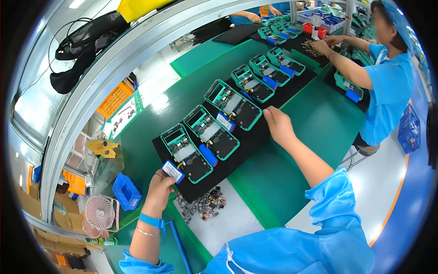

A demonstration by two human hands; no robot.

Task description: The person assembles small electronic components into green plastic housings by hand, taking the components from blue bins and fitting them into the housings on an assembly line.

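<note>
My left hand (159, 188) pinches a blue battery pack (172, 171) with a white label, at the lower corner of the nearest green-framed device housing (186, 153). Short wires run from the pack into that housing. My right hand (279, 127) has its fingers closed by the corner of the third housing (233, 105), over the edge of the black mat (246, 148); what they grip, if anything, is hidden. Between these two sits another open housing (211, 132), with a blue battery pack (208, 155) beside it. Circuit boards and a pale flat part show inside the housings.
More housings (252, 83) continue up the mat on the green table (296, 109). Small loose parts (200, 204) are heaped near me. At left are a blue bin (126, 192) and a pink fan (100, 213). A co-worker in blue (388, 82) works at the right.
</note>
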